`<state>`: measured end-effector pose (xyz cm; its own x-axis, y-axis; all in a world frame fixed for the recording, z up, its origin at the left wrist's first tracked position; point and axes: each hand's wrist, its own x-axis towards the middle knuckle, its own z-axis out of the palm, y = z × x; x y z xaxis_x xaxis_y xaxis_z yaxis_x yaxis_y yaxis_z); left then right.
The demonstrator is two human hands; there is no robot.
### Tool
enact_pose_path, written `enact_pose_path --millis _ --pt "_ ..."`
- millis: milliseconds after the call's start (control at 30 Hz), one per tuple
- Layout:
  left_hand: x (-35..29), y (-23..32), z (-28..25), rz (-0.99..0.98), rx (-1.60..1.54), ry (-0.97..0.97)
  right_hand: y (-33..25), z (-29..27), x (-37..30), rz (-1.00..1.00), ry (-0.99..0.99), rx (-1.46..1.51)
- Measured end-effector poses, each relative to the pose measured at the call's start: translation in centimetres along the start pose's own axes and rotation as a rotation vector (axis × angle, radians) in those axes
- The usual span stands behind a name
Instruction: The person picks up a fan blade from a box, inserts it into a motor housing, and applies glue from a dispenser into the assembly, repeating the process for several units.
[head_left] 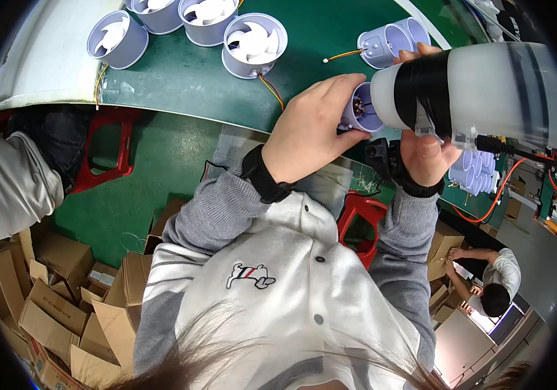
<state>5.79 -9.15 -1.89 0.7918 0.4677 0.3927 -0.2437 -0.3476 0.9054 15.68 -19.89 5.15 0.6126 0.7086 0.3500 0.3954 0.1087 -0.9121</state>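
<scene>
My left hand point(314, 127) is closed round a small lavender round fan housing point(370, 118). A copper-coloured motor part shows inside its open end. That end faces a large translucent white cylinder point(493, 91) with a band of black tape. My right hand point(429, 156) wraps the cylinder from behind, thumb below and fingertips above; the rest of its grip is hidden. Past the cylinder's tip, lavender housings point(382, 45) lie on their sides, one with a thin wire lead. Several housings with white fan blades point(252, 42) stand on the green table point(181, 84) to the left.
More lavender housings point(473, 170) stand at the right beside an orange hose point(509, 185). Cardboard boxes point(57, 312) crowd the floor at lower left. Red stools point(363, 221) are near the table. Another person point(496, 286) handles a carton at lower right; someone sits at far left.
</scene>
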Motion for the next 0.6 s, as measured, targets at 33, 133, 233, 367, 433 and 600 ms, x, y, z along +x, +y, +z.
enact_pose_path --millis 33,133,233,367,433,600 --pt "0.0 0.0 0.0 0.003 -0.007 0.001 0.0 0.0 0.1 -0.009 -0.01 0.013" --pt "0.0 0.0 0.0 0.0 -0.009 0.002 0.2 0.2 0.3 -0.028 -0.034 0.044" --pt "0.0 0.0 0.0 -0.007 -0.009 -0.007 0.3 0.0 0.4 -0.062 -0.049 0.064" --pt "0.0 -0.1 0.0 0.001 -0.012 0.005 0.3 -0.2 0.0 -0.031 -0.024 0.006" --pt "0.0 0.1 0.0 -0.011 -0.024 0.007 0.1 -0.2 0.2 -0.03 -0.026 0.003" --pt "0.0 0.1 -0.1 -0.017 -0.019 0.031 -1.1 -0.3 1.4 -0.112 -0.036 0.057"
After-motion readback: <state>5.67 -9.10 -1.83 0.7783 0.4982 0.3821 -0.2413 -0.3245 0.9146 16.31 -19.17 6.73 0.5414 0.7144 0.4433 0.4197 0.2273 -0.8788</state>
